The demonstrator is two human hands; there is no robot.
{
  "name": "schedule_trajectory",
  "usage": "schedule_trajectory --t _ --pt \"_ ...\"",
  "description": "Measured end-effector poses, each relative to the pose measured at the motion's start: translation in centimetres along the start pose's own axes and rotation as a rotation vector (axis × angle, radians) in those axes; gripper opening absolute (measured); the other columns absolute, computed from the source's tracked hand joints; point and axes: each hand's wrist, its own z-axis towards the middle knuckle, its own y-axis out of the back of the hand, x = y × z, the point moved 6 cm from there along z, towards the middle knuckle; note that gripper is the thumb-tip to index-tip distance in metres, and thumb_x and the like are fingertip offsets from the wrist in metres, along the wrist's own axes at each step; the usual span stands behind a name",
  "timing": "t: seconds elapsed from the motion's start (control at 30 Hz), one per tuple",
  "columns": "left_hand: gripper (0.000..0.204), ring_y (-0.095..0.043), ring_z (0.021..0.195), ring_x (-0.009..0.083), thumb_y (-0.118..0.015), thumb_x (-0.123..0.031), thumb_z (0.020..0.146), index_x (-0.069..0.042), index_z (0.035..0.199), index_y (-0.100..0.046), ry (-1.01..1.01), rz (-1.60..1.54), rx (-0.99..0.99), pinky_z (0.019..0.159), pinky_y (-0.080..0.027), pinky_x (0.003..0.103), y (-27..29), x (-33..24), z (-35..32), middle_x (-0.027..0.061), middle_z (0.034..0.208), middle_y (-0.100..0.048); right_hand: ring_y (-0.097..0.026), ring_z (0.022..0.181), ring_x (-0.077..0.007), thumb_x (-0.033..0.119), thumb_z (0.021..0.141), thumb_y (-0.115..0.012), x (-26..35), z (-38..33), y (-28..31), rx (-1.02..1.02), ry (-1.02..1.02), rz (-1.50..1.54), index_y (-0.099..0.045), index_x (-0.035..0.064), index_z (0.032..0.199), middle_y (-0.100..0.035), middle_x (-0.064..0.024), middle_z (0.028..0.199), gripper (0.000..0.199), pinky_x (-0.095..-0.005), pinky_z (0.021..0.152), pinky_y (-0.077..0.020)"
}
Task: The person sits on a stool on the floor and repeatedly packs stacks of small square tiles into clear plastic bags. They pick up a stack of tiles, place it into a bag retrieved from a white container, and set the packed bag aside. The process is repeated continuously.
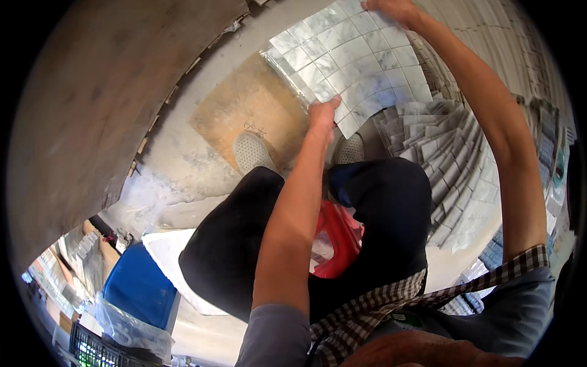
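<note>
A mosaic tile sheet point(358, 52) of square white and grey marbled pieces stretches between my two hands, beyond my feet. My left hand point(323, 116) grips its near edge, with the thumb lying on top. At the far right corner, my right hand point(394, 9) has its fingers closed on the sheet's edge. Under the sheet's left side shows the edge of another tile sheet point(284, 70). Next to it a brown square board point(244, 101) lies flat on the floor. The fanned pile of tile sheets point(449, 159) rests at my right knee.
More stacked sheets point(489, 37) stand at the far right. A large brown panel point(104, 79) fills the left. Behind my left leg are a blue bin point(140, 284), a plastic bag point(131, 327) and a dark crate point(88, 348). A red stool point(336, 238) is beneath me.
</note>
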Motion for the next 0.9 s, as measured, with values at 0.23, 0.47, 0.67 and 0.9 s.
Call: schedule_trajectory --t 0.23,0.47,0.67,0.9 --pt "0.059 -0.059 0.102 0.0291 -0.074 -0.027 0.085 0.002 0.129 -0.049 0.028 -0.031 -0.077 0.080 -0.046 0.043 0.3 2.4 4.9 0.0177 0.126 -0.057 -0.059 0.060 -0.0206 0.030 0.074 -0.073 -2.3 3.8 -4.1 0.042 0.001 -0.068 -0.069 -0.0061 0.078 -0.062 -0.0106 0.064 0.036 -0.0403 0.056 -0.0476" --pt "0.047 -0.062 0.096 0.0258 -0.074 -0.025 0.085 -0.001 0.121 -0.055 0.040 -0.059 0.019 0.077 -0.048 0.041 -1.2 2.9 6.2 0.0136 0.114 -0.064 -0.065 0.071 -0.0283 0.033 0.073 -0.076 -6.2 5.1 -3.8 -0.242 -0.054 -0.259 -0.069 -0.0088 0.081 -0.068 -0.0196 0.075 0.043 -0.0420 0.067 -0.0522" --pt "0.044 -0.062 0.091 0.0244 -0.074 -0.022 0.084 -0.002 0.119 -0.057 0.065 -0.097 -0.034 0.075 -0.047 0.039 0.3 2.8 6.6 0.0125 0.113 -0.064 -0.066 0.081 -0.0308 0.034 0.072 -0.077 -3.5 5.2 -4.9 -0.009 -0.119 -0.179 -0.067 -0.0118 0.094 -0.068 -0.0249 0.086 0.052 -0.0434 0.073 -0.0526" --pt "0.045 -0.060 0.094 0.0275 -0.075 -0.018 0.083 0.004 0.118 -0.056 0.075 -0.064 0.006 0.075 -0.048 0.041 -1.8 2.9 6.8 0.0169 0.111 -0.063 -0.066 0.080 -0.0342 0.032 0.072 -0.077 -8.3 5.0 -3.7 -0.167 -0.101 -0.169 -0.064 -0.0144 0.098 -0.068 -0.0246 0.084 0.055 -0.0417 0.073 -0.0528"
